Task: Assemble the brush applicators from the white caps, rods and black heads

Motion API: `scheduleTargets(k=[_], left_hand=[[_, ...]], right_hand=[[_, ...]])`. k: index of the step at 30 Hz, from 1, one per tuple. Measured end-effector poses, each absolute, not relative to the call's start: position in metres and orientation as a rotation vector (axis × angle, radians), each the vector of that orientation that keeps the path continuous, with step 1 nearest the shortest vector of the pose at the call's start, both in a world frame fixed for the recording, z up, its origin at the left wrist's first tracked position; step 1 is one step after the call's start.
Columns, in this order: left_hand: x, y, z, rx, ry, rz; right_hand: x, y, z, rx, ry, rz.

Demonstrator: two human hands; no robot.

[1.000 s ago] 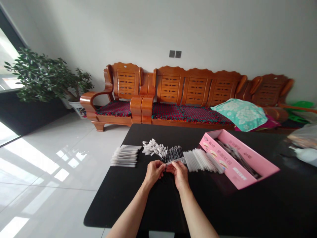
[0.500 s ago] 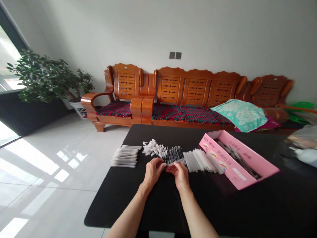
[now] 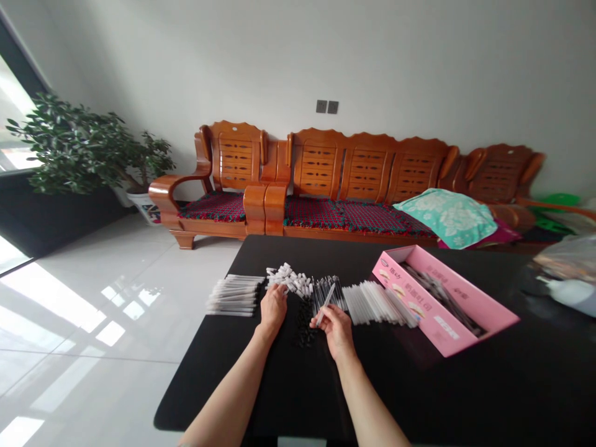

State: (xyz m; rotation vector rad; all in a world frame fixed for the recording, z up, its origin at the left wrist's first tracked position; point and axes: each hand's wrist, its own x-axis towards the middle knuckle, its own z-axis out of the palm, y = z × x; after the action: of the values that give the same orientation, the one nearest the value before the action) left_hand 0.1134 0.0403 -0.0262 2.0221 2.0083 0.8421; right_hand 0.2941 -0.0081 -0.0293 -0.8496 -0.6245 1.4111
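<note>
My right hand is closed on a slim whitish pen barrel, which it holds tilted up and to the right. My left hand reaches the near edge of a heap of white pen caps; its fingers are bent together, and what is between the fingertips is hidden. Between the hands lies a scatter of small black plugs. Dark pen refills lie in a row behind my right hand. To its right is a row of translucent pen barrels. Left of my left hand, several white pens are lined up.
A pink box with dark strips inside stands on the right of the black table. Plastic bags lie at the far right. Behind the table is a wooden sofa; a potted plant stands left.
My hands were together over the black plugs and have parted. The left went left to the white caps, while the right stayed near the refills and tilted the barrel up.
</note>
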Motion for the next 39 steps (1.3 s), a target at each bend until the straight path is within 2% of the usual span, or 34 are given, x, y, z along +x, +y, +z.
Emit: scheduleTargets(k=[5,9,13,18,39], left_hand=[[0.114,0.033,-0.027,2.009,1.981,0.892],[0.11,0.029,-0.028,1.729,1.889,1.172],[0.107,0.023,-0.029,1.183,1.404,1.437],[0.108,0.018,-0.028,0.829,0.995,1.52],[0.127,0.014,-0.011,0.906,1.075,1.474]], right_hand=[[0.295,-0.009,-0.026,-0.867,-0.63,1.433],[0.295,-0.009,-0.026,-0.873,-0.648,1.442],[0.294,-0.011,-0.027,-0.924,-0.772,1.402],[0.293,-0.012,-0.028,-0.971,-0.917,1.439],[0.29,-0.012,-0.028,-1.079,-1.027,1.381]])
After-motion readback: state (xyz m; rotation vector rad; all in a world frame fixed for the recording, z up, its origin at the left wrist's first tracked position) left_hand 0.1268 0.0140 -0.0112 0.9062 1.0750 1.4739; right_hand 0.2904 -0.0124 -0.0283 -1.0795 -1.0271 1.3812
